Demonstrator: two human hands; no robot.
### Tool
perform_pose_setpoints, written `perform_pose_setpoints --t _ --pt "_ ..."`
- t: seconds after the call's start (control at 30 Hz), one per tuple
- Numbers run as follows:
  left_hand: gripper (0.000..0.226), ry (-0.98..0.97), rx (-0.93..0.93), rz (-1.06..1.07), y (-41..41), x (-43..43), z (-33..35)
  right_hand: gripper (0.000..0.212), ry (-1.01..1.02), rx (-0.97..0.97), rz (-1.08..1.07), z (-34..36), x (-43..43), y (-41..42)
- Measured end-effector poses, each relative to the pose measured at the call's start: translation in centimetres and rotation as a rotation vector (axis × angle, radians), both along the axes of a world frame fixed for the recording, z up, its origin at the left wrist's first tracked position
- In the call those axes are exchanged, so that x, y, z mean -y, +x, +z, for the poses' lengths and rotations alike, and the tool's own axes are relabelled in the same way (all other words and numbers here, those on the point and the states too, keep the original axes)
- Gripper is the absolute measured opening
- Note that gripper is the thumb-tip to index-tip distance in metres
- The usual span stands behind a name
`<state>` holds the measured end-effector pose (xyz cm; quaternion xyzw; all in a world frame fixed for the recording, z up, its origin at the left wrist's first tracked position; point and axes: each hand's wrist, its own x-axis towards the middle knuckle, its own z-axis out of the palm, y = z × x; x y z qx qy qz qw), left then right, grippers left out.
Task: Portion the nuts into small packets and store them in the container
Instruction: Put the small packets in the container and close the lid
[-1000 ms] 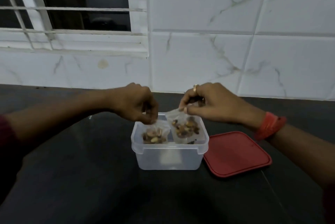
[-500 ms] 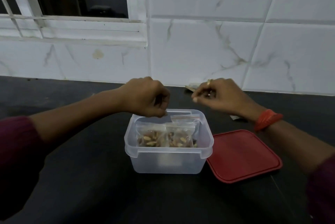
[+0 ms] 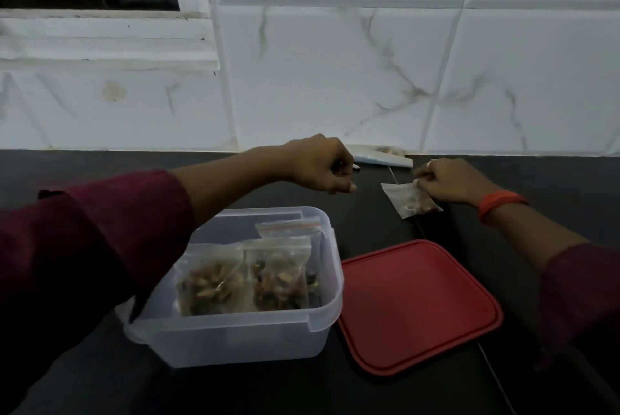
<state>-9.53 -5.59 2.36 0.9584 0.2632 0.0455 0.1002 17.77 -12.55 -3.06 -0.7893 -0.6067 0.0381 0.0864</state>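
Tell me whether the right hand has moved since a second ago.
Yes: the right hand went from above the container back toward the wall, now pinching a loose packet.

Maroon sleeves [image 3: 84, 247], orange wristband [image 3: 501, 205], ring [image 3: 430, 163].

No text, label or number can be read on the packets [image 3: 278, 275], the container [image 3: 235, 325] or the red lid [image 3: 419, 307].
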Motion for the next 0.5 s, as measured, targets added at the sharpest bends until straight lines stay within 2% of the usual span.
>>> perform_pose_setpoints --t 0.07,0.2,0.3,0.4,0.5 --pt "0.024 -0.01 -0.007 0.001 -0.1 -0.2 -0.2 0.043 -0.014 -0.044 -0.004 -0.5 -0.1 -0.1" --pt "0.026 -0.04 0.018 0.032 -1.6 -0.6 0.1 0.05 0.026 -0.258 -0.119 -0.5 -0.4 0.2" --pt "0.024 -0.082 0.067 0.085 -3.2 -0.8 0.7 0.047 0.034 -0.408 -0.136 -0.1 0.0 -0.5" --pt "0.021 -0.114 0.102 0.123 -5.1 -0.6 1.5 0.035 0.079 -0.336 -0.036 1.5 1.0 -2.3" --pt "0.022 -0.11 0.117 0.134 -7.5 0.1 2.5 0.017 0.246 -0.185 0.086 5.2 3.1 -5.4"
